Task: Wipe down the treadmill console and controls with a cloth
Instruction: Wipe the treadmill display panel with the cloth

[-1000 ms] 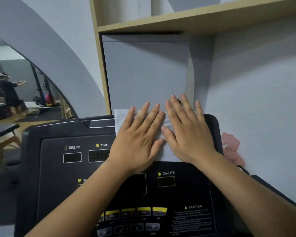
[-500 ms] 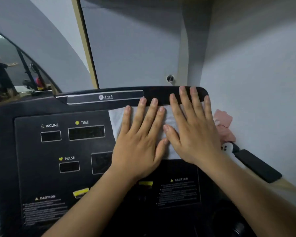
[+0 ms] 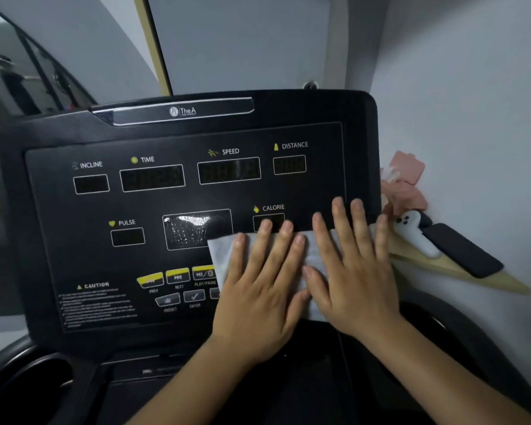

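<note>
The pale grey cloth lies flat on the lower right part of the black treadmill console. It sits just below the CALORIE display and covers the right end of the button rows. Both hands press on it side by side with straight, spread fingers. The left hand is on the cloth's left half and the right hand on its right half, fingertips reaching past the top edge onto the panel. Left of the cloth the yellow PREV button and NEXT button stay uncovered. At the lower left a round cup holder is sunk in the console, its inside too dark to read. A wooden corner shelf on the right wall carries a black flat device, a white object and pink pieces.
</note>
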Demonstrator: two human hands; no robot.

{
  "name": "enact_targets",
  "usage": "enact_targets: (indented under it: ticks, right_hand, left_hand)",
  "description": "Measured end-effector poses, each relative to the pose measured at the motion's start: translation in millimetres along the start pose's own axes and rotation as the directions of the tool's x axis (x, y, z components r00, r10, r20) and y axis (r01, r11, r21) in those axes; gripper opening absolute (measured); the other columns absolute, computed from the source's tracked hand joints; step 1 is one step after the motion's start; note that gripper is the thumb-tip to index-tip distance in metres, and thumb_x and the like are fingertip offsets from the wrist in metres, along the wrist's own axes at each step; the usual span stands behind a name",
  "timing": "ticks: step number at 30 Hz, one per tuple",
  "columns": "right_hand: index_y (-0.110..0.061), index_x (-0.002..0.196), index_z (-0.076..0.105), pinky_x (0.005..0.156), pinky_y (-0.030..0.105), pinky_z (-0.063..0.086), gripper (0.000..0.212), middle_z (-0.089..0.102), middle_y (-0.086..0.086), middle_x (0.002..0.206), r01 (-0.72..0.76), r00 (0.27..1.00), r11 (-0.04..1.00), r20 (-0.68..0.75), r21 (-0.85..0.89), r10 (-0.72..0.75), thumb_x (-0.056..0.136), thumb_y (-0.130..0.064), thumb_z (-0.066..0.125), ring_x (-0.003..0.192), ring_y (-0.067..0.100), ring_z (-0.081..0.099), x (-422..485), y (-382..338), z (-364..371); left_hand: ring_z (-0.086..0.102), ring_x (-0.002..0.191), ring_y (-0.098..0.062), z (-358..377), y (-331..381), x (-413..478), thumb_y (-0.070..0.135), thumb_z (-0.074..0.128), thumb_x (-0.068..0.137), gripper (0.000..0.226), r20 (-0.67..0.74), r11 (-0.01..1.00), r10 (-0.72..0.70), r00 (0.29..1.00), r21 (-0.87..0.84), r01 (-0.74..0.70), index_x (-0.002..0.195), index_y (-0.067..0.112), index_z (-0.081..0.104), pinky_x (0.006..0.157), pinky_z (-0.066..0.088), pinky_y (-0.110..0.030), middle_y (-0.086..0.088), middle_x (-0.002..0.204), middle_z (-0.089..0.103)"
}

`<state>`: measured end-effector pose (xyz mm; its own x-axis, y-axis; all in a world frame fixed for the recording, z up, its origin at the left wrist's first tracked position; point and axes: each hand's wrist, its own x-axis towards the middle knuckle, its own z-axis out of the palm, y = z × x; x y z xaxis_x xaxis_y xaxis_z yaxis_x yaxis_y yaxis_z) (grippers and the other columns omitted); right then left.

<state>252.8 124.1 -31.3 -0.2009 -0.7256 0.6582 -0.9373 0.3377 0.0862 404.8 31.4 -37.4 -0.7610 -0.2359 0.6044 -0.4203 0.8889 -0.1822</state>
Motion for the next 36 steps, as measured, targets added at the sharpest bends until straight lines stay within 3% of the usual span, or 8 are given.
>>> enact_targets:
  ticks: [3,7,12,18,23,36]
  right_hand:
    - [-0.015,0.154,0.013,0.118,0.061,0.006,0.072,0.006,0.017,0.162,-0.006,1.0,1.0,0.005,0.009,0.006,0.094,-0.049,0.034,0.15,0.035,0.004,-8.7,-3.5,2.8]
    - [-0.018,0.154,0.014,0.116,0.064,0.008,0.074,0.005,0.016,0.163,0.012,1.0,1.0,0.023,-0.017,-0.012,0.09,-0.046,0.036,0.15,0.034,0.002,16.8,-1.9,-6.3]
    - [-0.02,0.155,0.008,0.117,0.062,0.005,0.071,-0.002,0.015,0.163,0.039,0.999,0.998,0.009,-0.046,-0.039,0.095,-0.053,0.027,0.15,0.032,-0.005,89.4,-1.7,-25.6]
    - [-0.021,0.156,0.005,0.118,0.061,0.001,0.074,-0.005,0.013,0.163,0.069,0.997,0.995,-0.024,-0.074,-0.071,0.096,-0.06,0.022,0.15,0.031,-0.009,156.3,-16.7,-39.4]
    - [-0.021,0.156,0.004,0.117,0.061,0.001,0.074,-0.006,0.012,0.163,0.062,0.997,0.994,-0.038,-0.087,-0.065,0.096,-0.062,0.016,0.15,0.031,-0.011,186.8,-41.3,-43.8]
    - [-0.021,0.155,-0.004,0.118,0.059,-0.002,0.073,-0.009,0.011,0.163,0.107,0.992,0.991,-0.064,-0.083,-0.113,0.096,-0.06,0.011,0.149,0.03,-0.014,228.3,-138.1,-39.4]
  left_hand:
    - [0.003,0.153,-0.031,-2.8,4.1,-7.3,0.042,0.045,0.096,0.07,0.012,0.999,-0.034,0.999,-0.042,0.034,0.157,0.014,0.022,0.122,0.003,-0.054,-0.008,0.166,0.01]
    - [0.006,0.153,-0.032,-8.6,-3.5,13.7,0.035,0.043,0.094,0.066,-0.047,0.998,0.035,0.998,-0.056,-0.037,0.155,0.015,0.027,0.121,0.003,-0.059,-0.009,0.165,0.014]
    - [0.001,0.153,-0.031,-20.5,-45.0,54.8,0.044,0.032,0.1,0.066,-0.087,0.994,-0.082,0.993,0.066,0.087,0.157,0.013,0.019,0.121,0.007,-0.058,-0.011,0.165,0.01]
    - [0.0,0.153,-0.033,-55.8,-115.6,94.0,0.054,0.022,0.101,0.071,-0.118,0.985,-0.06,0.991,0.152,0.078,0.158,0.013,0.016,0.119,0.005,-0.062,-0.011,0.166,0.008]
    - [0.0,0.153,-0.032,-72.6,-155.9,104.8,0.053,0.02,0.102,0.068,-0.129,0.977,-0.012,0.992,0.209,0.039,0.158,0.014,0.016,0.119,0.005,-0.062,-0.01,0.166,0.009]
    - [-0.002,0.153,-0.033,-106.2,-255.1,73.9,0.055,0.017,0.1,0.069,-0.151,0.964,-0.052,0.987,0.252,0.089,0.158,0.017,0.012,0.118,0.004,-0.064,-0.009,0.166,0.006]
